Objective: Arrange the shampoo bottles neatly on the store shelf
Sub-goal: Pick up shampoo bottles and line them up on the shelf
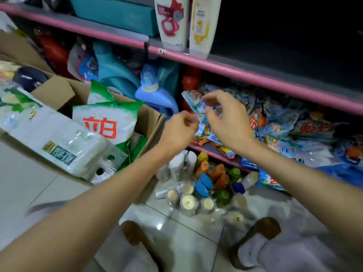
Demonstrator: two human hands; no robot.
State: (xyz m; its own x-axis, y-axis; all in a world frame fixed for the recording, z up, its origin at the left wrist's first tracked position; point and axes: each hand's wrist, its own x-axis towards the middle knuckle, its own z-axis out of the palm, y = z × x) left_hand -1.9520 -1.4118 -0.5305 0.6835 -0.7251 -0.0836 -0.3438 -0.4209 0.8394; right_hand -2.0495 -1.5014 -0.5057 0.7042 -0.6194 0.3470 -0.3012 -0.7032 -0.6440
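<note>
Two shampoo bottles (184,22) are stood on the upper shelf (235,69) at 12 o'clock; a cluster of bottles (204,185) (floor, 6 o'clock) is left. A detergent sachet (193,99) is pinched by left hand (179,127) and right hand (225,116).

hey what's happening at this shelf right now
A person reaches both arms toward the middle shelf. The left hand and right hand pinch a small clear sachet above a messy heap of detergent packets. Two shampoo bottles stand on the upper shelf, while many more bottles wait on the floor below.
</note>
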